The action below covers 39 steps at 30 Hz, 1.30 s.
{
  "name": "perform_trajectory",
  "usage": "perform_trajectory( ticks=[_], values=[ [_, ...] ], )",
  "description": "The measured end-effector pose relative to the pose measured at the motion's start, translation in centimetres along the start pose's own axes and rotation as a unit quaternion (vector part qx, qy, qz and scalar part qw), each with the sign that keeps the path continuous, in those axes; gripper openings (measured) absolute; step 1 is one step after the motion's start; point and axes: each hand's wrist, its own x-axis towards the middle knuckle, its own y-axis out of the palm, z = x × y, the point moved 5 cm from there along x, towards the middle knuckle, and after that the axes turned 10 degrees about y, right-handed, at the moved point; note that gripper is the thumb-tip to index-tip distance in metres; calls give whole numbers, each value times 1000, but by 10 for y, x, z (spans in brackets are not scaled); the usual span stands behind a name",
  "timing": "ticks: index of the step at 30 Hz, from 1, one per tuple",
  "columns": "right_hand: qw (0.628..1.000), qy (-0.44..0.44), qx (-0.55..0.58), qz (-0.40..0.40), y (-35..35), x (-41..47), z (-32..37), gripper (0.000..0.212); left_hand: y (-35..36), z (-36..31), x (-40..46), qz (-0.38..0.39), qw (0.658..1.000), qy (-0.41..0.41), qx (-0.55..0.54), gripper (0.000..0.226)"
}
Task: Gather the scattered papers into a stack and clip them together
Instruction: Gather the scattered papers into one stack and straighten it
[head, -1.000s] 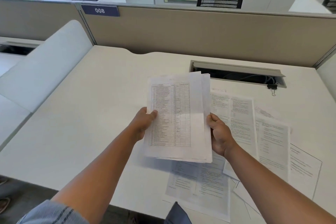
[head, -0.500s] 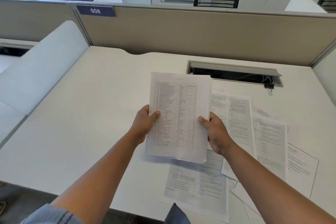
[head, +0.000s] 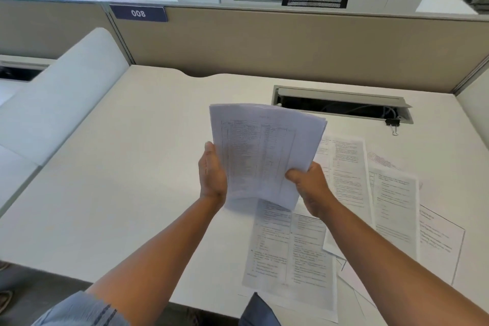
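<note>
A stack of printed papers is held upright above the desk, its top sheet showing a table of text. My left hand lies flat against the stack's left edge with straight fingers. My right hand grips the stack's lower right corner, thumb in front. Several loose sheets still lie spread on the white desk below and to the right of the stack. A black binder clip lies near the right end of the cable slot.
An open cable slot with a grey flap runs along the desk's back right. A beige partition marked 008 closes the back, a white divider the left. The desk's front edge is close to my body.
The stack has tipped up from nearly flat to upright and lifted. My left hand went from pinching the left edge to lying flat against it. My right hand slid down to the lower corner.
</note>
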Motion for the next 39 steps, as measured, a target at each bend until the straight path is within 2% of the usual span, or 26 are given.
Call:
perform_trajectory(
  ticks=[2, 5, 7, 10, 17, 21, 27, 29, 31, 33, 35, 37, 39],
  values=[
    [1000, -4, 1, -1, 1, -1, 0, 27, 0, -1, -3, -25, 1000, -1, -8, 56],
    [999, -28, 13, 12, 2, -2, 8, 28, -5, -10, 2, -116, 992, 2, -39, 51],
    [999, -30, 12, 20, 3, -4, 6, 32, -9, -10, 4, -142, 989, -9, -45, 49],
    [999, -4, -2, 33, 6, -4, -9, 31, -10, -3, 2, -145, 988, -41, -36, 46],
    [999, 5, -18, 39, 9, -6, -18, 29, -17, 3, 4, -138, 990, -24, -25, 29],
    [998, 15, -35, 42, 12, -10, -27, 27, -21, 10, 4, -100, 994, -33, -18, 18],
    [999, 17, -4, 45, 17, -12, -24, 28, -15, -5, 2, -62, 991, -71, -93, 65],
    [999, 9, -3, 46, 20, -13, -24, 28, -19, 0, 5, -45, 994, -79, -62, 80],
    [999, 15, 0, 53, 21, -13, -24, 24, -22, 3, 8, -19, 997, -71, 10, 85],
    [998, 30, 10, 57, 21, -12, -26, 20, -24, 6, 13, 23, 995, -74, 69, 80],
    [996, 55, 28, 60, 21, -9, -30, 22, -25, 11, 18, 94, 984, -119, 90, 72],
    [994, 79, 36, 60, 16, -7, -33, 19, -23, 22, 18, 182, 965, -188, 32, 58],
    [992, 108, 50, 50, 8, -4, -38, 16, -21, 33, 11, 271, 931, -243, -10, 55]
  ],
)
